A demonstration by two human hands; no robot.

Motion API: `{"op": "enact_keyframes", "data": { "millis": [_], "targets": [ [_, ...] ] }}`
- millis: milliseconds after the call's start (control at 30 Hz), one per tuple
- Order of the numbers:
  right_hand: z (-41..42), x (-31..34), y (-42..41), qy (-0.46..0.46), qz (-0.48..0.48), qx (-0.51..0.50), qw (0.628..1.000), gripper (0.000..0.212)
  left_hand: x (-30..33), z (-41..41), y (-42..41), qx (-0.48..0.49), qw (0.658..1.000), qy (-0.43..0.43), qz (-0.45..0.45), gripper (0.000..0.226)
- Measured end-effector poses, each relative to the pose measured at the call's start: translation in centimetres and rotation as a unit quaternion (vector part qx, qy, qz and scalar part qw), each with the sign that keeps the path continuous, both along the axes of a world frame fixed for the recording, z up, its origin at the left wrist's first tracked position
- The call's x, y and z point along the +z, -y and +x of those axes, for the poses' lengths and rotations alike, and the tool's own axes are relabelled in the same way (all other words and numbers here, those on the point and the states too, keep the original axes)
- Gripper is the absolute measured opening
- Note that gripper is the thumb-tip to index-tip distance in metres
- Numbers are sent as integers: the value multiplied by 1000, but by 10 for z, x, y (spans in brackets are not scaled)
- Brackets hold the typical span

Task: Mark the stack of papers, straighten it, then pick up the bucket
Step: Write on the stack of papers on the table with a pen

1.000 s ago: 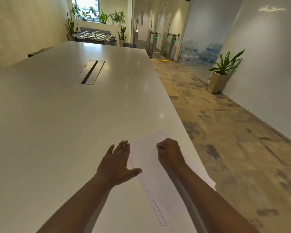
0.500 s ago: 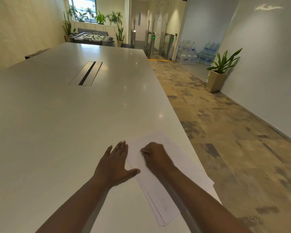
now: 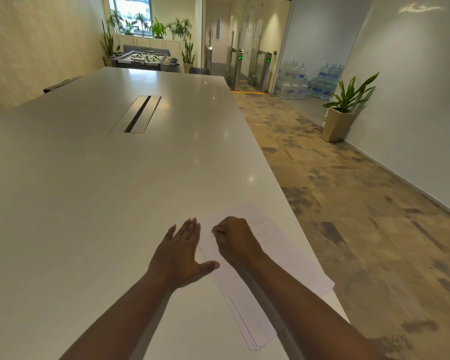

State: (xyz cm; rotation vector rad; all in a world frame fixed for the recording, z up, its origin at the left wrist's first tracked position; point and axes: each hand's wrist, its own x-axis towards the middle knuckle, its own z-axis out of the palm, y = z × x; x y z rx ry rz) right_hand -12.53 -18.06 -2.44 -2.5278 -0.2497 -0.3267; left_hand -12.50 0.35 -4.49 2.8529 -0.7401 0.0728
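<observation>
Left hand: the left hand [image 3: 178,252] lies flat and spread on the table [image 3: 94,193], fingers together and pointing away, thumb stretched out to the right so that its tip rests on the left edge of the stack of papers [image 3: 265,258].
Right hand: the right hand [image 3: 234,239] is curled into a loose fist on top of the stack, just right of the left hand; a thin dark tip shows at its fingertips, too small to tell what it is, so I cannot tell whether it pinches anything.
Forearms: both bare forearms come in from the bottom edge; the right one crosses over the near part of the stack.
Stack of papers: white sheets under the right hand, lying at an angle to the table edge, their near edges slightly fanned; the far right corner sticks out just past the table's right edge.
Table: a long pale top running away beyond both hands, with a closed metal cable hatch [image 3: 137,114] well ahead of the left hand.
Floor: mottled brown carpet [image 3: 348,203] to the right of the right hand.
Far off: a potted plant [image 3: 344,110] against the right wall, water bottles [image 3: 307,79] stacked behind it, a football table [image 3: 147,58] and more plants beyond the table's far end.
</observation>
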Motion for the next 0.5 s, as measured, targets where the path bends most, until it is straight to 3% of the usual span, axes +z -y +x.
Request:
{"op": "enact_keyframes", "data": {
  "millis": [133,267,400,500],
  "targets": [
    [-7,-1,-7,-1,-19,55,998,21,-1,0,-1,1,1000,2,4,117],
    [2,-5,16,1,-42,-28,999,21,-1,-1,0,4,1000,0,3,116],
    [-27,2,17,4,-57,59,997,22,-1,0,0,3,1000,-2,1,117],
    [-33,5,61,3,-24,-37,999,22,0,0,1,7,1000,-5,10,117]
  ]
}}
